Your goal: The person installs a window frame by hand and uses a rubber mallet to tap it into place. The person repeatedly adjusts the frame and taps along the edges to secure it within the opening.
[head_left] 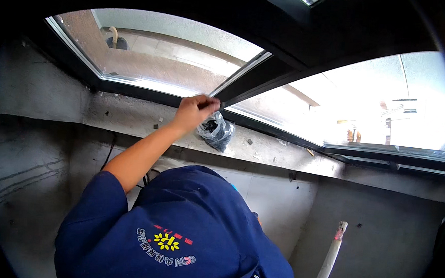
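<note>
My left arm reaches forward from a navy sleeve to the dark frame between two window panes. At the lower corner of the left pane, my left hand [197,111] has its fingers curled together against the dark upright [242,83]. Whatever the fingertips pinch, if anything, is hidden or too small to name. Just beneath this hand, a clear plastic bag [217,133] holding small black pieces sits on the rough sill [136,120]. My right hand is out of sight, below or behind my navy shirt [186,219].
Dark frame bars surround the left glass pane [172,47] and the right glass pane [390,99]. Small dark chips and crumbs lie along the sill. Grey wall [280,194] drops below it. A lit cigarette [330,257] with an ash tip juts in at lower right, close to the camera.
</note>
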